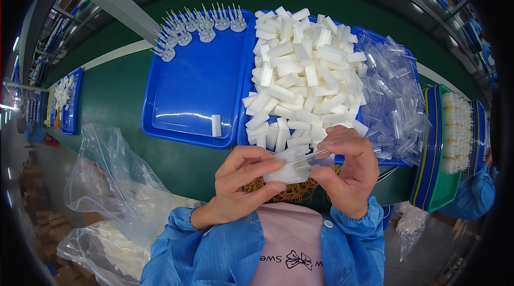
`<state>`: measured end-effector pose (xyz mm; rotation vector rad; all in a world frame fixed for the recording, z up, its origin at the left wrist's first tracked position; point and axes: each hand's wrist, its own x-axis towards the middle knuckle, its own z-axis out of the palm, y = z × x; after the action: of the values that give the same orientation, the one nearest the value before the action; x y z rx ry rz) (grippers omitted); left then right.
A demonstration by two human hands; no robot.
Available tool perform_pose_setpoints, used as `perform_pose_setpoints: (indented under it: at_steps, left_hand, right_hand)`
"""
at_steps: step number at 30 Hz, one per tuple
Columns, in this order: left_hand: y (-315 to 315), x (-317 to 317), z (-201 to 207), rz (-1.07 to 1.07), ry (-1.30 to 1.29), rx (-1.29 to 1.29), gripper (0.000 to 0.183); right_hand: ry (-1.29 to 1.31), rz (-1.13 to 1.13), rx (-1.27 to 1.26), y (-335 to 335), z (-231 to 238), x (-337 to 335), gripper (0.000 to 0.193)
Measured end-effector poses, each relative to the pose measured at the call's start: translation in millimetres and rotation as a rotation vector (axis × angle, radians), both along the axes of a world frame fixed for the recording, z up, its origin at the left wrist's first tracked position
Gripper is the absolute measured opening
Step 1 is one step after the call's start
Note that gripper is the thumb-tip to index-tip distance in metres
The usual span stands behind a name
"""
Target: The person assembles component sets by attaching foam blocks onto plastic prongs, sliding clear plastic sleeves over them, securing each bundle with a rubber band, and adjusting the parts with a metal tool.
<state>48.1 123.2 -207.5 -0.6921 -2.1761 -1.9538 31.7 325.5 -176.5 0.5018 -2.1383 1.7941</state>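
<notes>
My left hand (241,179) is closed, its fingertips gripping a whitish, partly see-through plastic piece (289,172) whose exact kind I cannot make out. Across from it, my right hand (348,167) pinches a clear plastic strip (317,155) between thumb and fingers. The strip overlaps the whitish piece, and whether they are joined is unclear. Both hands are in front of my chest, above a heap of brown rubber bands (292,194). Just beyond them, white foam-like blocks (308,72) are piled in a blue tray.
Upright pinned white pieces (206,33) and a single white block (216,125) occupy the left blue tray (201,82). Clear plastic pieces (393,98) fill the right tray. A green tray (447,192) stands further right; plastic bags (115,163) lie at left.
</notes>
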Motion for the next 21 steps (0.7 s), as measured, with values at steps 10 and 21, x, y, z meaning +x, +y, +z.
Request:
perform_pose_setpoints:
  at_steps: [10, 21]
  left_hand:
    - [2, -2, 2, 0.032, 0.004, -0.051, 0.041]
    - [3, 0, 11, 0.081, 0.172, -0.343, 0.042]
  right_hand:
    - [0.08, -0.062, 0.035, -1, -6, 4, 0.036]
    - [-0.121, -0.009, -0.231, -4, -16, 3, 0.035]
